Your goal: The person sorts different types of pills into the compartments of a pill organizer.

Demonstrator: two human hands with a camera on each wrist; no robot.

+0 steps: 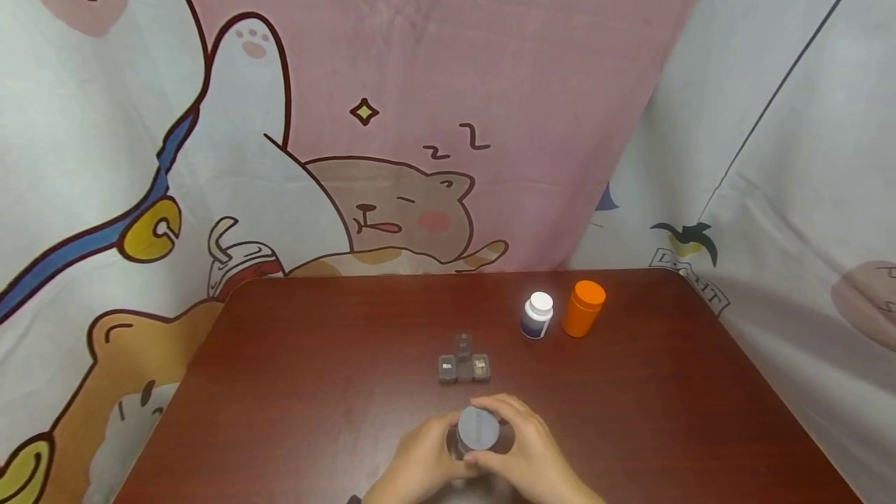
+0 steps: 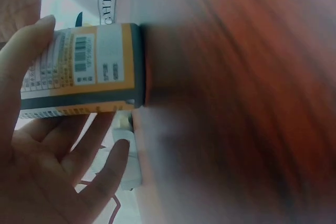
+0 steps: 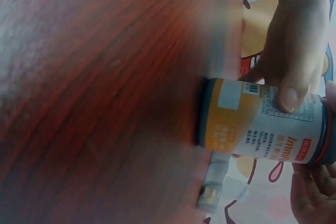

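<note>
A dark supplement bottle [image 2: 92, 72] with a white and orange label stands upright near the front of the table. Around its body my left hand [image 1: 423, 453] keeps a grip, the thumb lying across the label in the right wrist view. My right hand [image 1: 528, 446] holds the bottle's grey lid [image 1: 479, 430] between thumb and curled fingers. Just beyond the hands sits a small translucent pill organizer [image 1: 447, 369]. Its middle flap [image 1: 463, 344] is raised, the side compartments look covered, and something pale shows in the right one.
Farther back on the right stand a white-capped bottle [image 1: 537, 316] with a dark label and an orange bottle [image 1: 584, 308]. The reddish-brown wooden table [image 1: 315, 348] ends at a cartoon-printed cloth [image 1: 546, 61] hanging behind it.
</note>
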